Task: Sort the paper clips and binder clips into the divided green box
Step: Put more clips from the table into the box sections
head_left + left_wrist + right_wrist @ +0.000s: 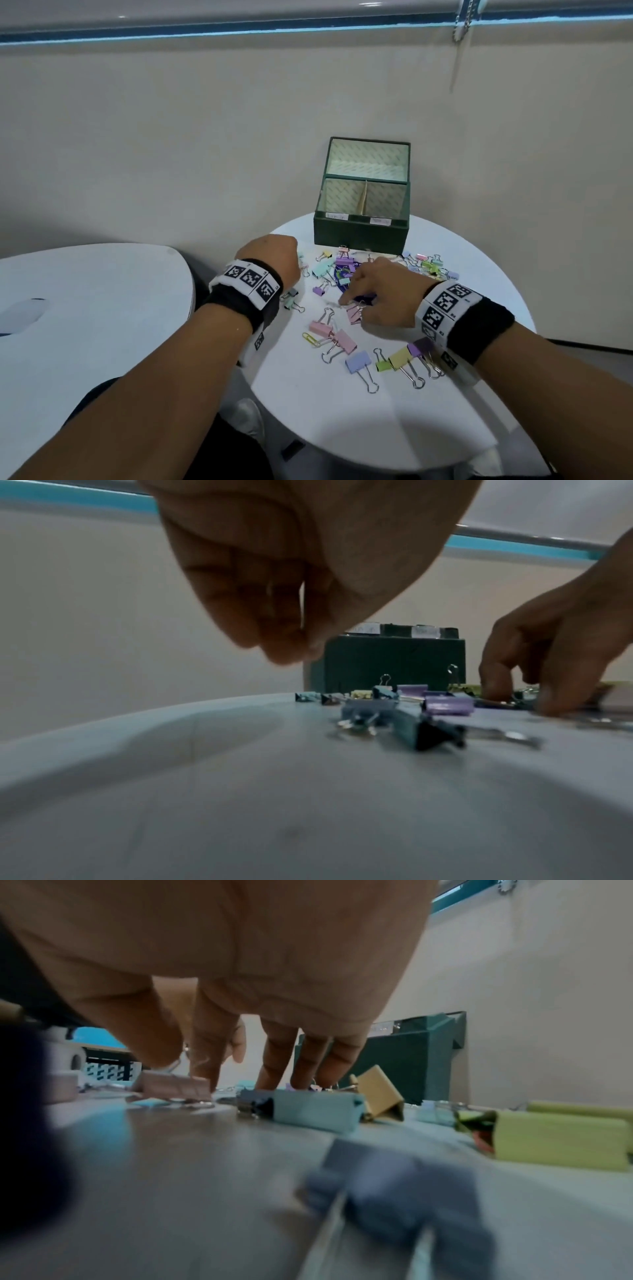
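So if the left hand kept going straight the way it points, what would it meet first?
Probably the small mint binder clip just past the left hand, then the green box; depth is hard to judge.

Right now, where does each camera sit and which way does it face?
Head: above, looking forward and down at the round table; both forearms, left hand, right hand show.
Left wrist: low over the table, facing the green box; curled left fingers show.
Right wrist: low, facing the box past binder clips; right fingers reach down.
Shared: all three show the green box.
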A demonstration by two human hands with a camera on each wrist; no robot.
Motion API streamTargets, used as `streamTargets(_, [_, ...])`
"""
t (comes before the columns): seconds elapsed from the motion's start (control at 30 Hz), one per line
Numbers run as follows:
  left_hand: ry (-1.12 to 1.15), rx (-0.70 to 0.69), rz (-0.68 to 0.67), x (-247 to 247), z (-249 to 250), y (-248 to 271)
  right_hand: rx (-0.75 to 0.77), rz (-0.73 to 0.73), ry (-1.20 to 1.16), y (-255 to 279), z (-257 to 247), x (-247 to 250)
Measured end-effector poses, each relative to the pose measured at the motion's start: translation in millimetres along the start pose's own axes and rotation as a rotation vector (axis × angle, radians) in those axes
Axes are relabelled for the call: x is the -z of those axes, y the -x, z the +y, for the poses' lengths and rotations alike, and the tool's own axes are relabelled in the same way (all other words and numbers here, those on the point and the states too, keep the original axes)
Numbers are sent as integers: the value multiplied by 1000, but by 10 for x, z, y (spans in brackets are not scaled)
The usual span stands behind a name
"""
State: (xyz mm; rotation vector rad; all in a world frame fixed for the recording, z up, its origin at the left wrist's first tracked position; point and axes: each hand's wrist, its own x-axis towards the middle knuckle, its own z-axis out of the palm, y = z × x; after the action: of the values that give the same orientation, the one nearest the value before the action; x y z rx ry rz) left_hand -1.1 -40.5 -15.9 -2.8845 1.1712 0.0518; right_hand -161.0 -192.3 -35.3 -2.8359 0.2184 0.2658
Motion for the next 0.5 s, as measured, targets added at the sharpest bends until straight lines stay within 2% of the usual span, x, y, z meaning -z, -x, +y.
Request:
streamTargets(0.1, [64,-68,-81,-82,10,57,-105,97,-18,-4,90,-23])
streamTargets(0.2, [233,-301,-116,-130,53,132,-151,153,28,-47,118,-55])
streamTargets(0.27, [235,-427,-153,-148,117,173,-146,166,16,-60,110,-51])
streamTargets(0.37, [202,-415,-171,-171,142,160,-124,175,22,-55,110,-18])
streamTargets(0.5, [149,-355,-89,-155,102,115,-60,254,-33,-35,81,62])
